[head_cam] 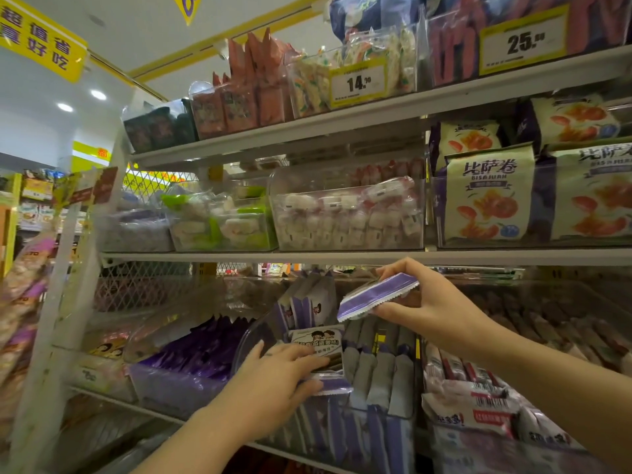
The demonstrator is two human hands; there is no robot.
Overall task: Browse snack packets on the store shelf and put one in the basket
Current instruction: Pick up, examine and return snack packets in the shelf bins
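I am reading 超值省 over 真好吃 on the yellow hanging sign (41, 42) at upper left. On the top shelf, a yellow price tag (358, 83) on a clear bin is showing 14 in large digits. A second price tag (523, 41) further right is showing 25. The small digits after each are blurring out. On the middle shelf, the cream packet (489, 196) is carrying 比萨卷 above BISAJUAN. The white packet (318, 345) under the left hand (280, 374) is bearing Chinese print I am failing to read.
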